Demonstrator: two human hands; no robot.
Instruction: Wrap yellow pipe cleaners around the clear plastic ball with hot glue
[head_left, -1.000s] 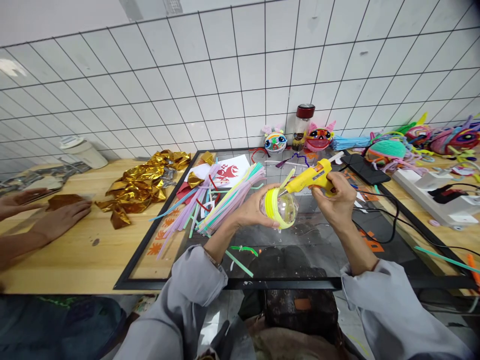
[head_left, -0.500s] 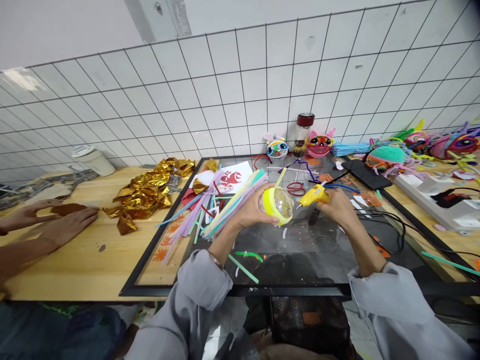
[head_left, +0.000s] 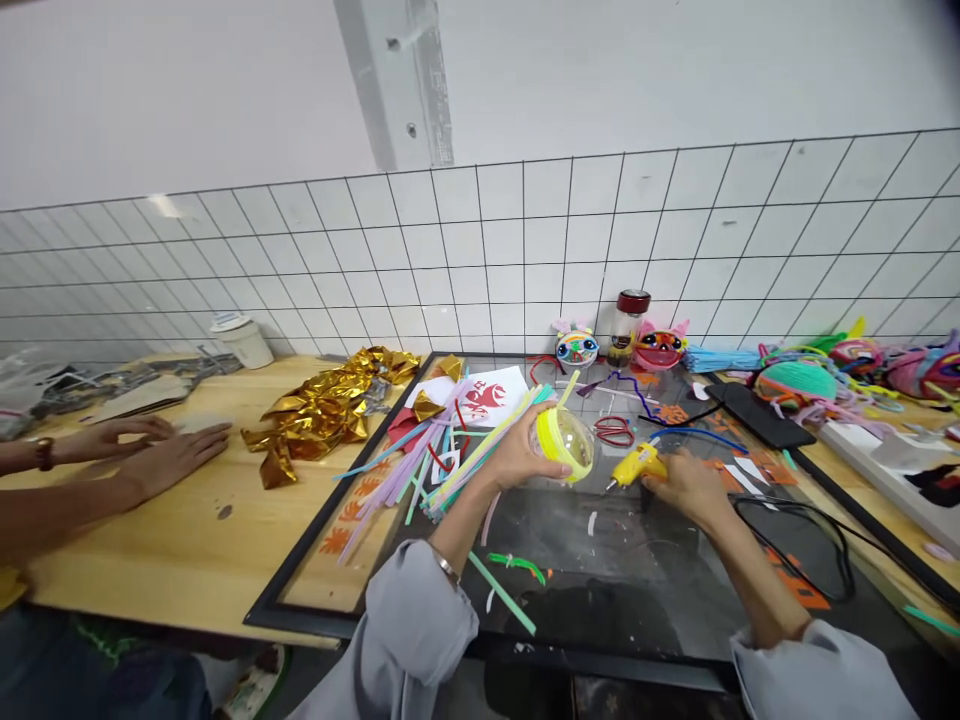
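My left hand (head_left: 521, 450) is closed round a clear plastic cup (head_left: 577, 438), tilted on its side, with yellow pipe cleaner wound about it. A loose yellow end sticks up from its top. In my right hand (head_left: 686, 485) is a yellow hot glue gun (head_left: 636, 464), its nozzle pointing left and down, a little apart from the cup. Behind the left hand lies a bundle of pastel pipe cleaners (head_left: 450, 470). Red-handled scissors (head_left: 615, 430) lie on the dark glass board (head_left: 585, 600) beyond the glue gun.
At left, a co-worker's hands (head_left: 172, 460) rest on the wooden table (head_left: 172, 560) near crumpled gold foil (head_left: 322, 410). Along the wall stand a jar (head_left: 626, 330) and decorated animal faces (head_left: 576, 345). Right are a phone (head_left: 761, 412), a power strip (head_left: 892, 480) and a black cable (head_left: 840, 550).
The view has tilted upward. My right hand has lowered the glue gun slightly away from the cup, its nozzle now pointing further down. My left hand keeps its hold.
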